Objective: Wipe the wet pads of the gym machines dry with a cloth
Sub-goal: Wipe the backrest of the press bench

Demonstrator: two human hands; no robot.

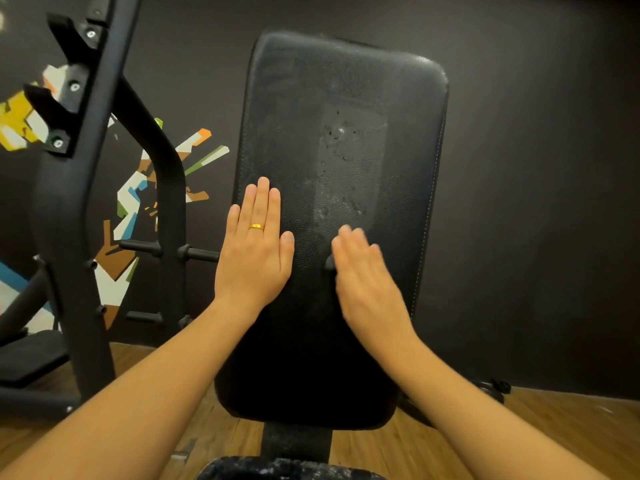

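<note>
Dark wall (pixel 519 168) and wooden floor (pixel 554 427) are seen behind a black back pad (pixel 346 98), raised steeply, with pale marks near its middle. The left hand (pixel 254 258) is laid flat on the pad's left edge, fingers straight. The right hand (pixel 363 282), blurred, is pressed just beside it, fingers extended; a dark scrap (pixel 329 263) at its thumb cannot be identified.

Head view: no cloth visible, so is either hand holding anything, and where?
Left hand flat on black padded backrest, holding nothing; blurred right hand: cannot tell.
</note>
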